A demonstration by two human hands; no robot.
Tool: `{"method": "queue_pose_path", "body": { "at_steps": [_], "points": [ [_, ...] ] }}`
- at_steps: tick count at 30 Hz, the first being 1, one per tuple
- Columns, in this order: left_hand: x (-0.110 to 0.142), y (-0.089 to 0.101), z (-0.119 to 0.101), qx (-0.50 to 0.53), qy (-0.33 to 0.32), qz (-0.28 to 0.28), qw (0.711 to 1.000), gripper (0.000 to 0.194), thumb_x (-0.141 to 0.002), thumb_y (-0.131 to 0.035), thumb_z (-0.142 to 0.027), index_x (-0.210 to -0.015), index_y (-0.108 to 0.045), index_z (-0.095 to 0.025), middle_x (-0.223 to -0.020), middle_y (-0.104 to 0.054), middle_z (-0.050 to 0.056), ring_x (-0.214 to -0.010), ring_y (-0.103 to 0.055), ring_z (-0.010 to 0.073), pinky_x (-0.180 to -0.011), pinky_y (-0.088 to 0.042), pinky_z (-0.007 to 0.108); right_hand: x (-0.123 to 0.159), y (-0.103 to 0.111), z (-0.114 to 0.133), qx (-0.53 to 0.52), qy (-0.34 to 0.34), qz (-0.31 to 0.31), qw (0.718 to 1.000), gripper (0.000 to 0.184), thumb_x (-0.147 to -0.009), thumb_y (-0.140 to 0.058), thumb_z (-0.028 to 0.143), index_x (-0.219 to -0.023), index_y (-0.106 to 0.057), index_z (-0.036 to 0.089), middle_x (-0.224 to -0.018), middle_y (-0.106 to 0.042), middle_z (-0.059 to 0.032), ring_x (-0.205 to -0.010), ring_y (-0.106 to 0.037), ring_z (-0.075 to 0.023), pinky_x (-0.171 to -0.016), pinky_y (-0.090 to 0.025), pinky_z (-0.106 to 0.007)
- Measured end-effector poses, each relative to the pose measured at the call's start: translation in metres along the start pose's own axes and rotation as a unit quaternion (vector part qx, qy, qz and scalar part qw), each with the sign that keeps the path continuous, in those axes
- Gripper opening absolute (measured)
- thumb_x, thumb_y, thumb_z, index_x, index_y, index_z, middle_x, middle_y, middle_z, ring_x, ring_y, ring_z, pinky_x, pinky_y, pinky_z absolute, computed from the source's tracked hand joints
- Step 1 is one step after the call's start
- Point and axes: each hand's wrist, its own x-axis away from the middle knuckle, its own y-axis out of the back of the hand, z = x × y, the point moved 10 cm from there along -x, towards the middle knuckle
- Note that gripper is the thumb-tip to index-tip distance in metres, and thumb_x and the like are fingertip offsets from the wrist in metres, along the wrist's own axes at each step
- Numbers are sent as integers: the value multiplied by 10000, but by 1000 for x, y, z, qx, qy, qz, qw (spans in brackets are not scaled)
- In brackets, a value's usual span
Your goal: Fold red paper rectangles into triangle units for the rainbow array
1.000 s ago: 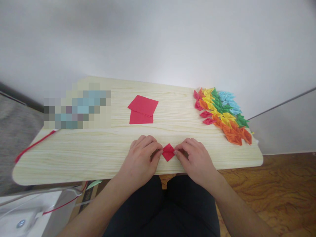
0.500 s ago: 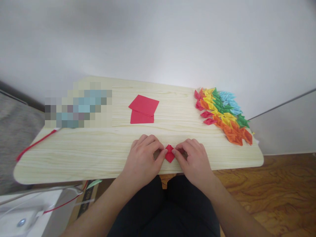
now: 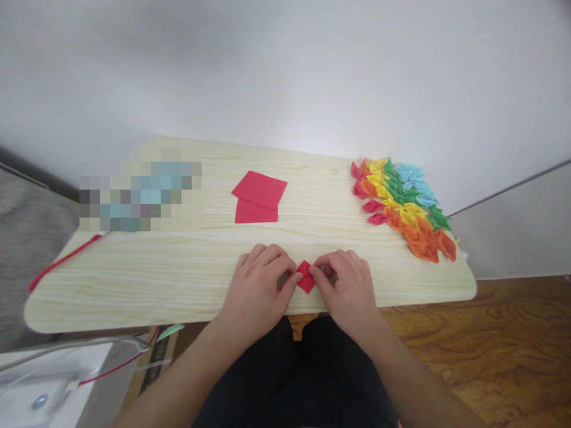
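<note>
Bare forearms (image 3: 181,371) angled inward, left hand (image 3: 259,288) and right hand (image 3: 348,291) close together (thumbs (image 3: 289,288) nearly meeting), fingers (image 3: 282,262) pinched.

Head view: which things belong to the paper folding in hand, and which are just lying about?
Belong:
small folded red paper, pinched by the left hand and right hand
red sheets, probably
colourful folded pieces, probably

Lying about, it seems:
red cord, far left
cardboard box

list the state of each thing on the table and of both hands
small red paper: folded, diamond-shaped
left hand: pinching its left side
right hand: pinching its right side
red sheets: flat, overlapping
coloured paper pieces: folded, clustered together
red cord: stretched out towards the table's left edge
pixelated items: cannot tell
</note>
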Motion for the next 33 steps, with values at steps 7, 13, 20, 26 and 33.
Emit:
{"method": "queue_pose_path", "body": {
  "at_steps": [7, 13, 20, 26, 33],
  "points": [
    [1, 0, -4, 16, -18, 6, 1000, 116, -971, -627, -291, -1021, -728, -322, -1016, -675, 10, -987, -546, 243, -849, -398, 414, 1, -1, -1, -12, 12, -7, 1000, 108, -960, -698, 339, -897, -718, 253, -808, -676, -14, -870, -580, -236, -798, -373, -374],
    [0, 0, -3, 9, -18, 5, 1000, 118, -956, -642, -288, -978, -753, -322, -1017, -668, 20, -987, -559, 243, -837, -407, 412, 6, 4, -2, -62, 10, -7, 998, 102, -1004, -623, 265, -997, -725, 261, -957, -727, -26, -961, -605, -237, -857, -402, -390],
    [-1, -1, -2, 6, -17, 9, 1000, 112, -958, -641, -300, -970, -752, -313, -1020, -660, 35, -987, -551, 250, -839, -409, 419, 7, 6, -7, -62, -14, -15, 998, 48, -959, -671, 237, -982, -707, 259, -915, -713, -27, -927, -594, -246, -848, -417, -396],
    [-1, -2, -2, -1, -13, 13, 1000, 123, -960, -643, -323, -1006, -756, -336, -1041, -653, 30, -1004, -544, 254, -846, -396, 424, 5, 4, -8, -42, 0, -4, 999, 79, -966, -671, 259, -981, -743, 286, -935, -689, -30, -956, -579, -253, -857, -411, -400],
    [-2, 4, 1, -37, -17, -1, 999, 197, -935, -686, -363, -1093, -783, -432, -1040, -648, 38, -1003, -536, 266, -855, -364, 447, 9, 4, -4, -22, 24, -9, 999, 136, -979, -655, 253, -1026, -771, 307, -946, -658, -39, -976, -559, -251, -864, -396, -405]
  ]
}}
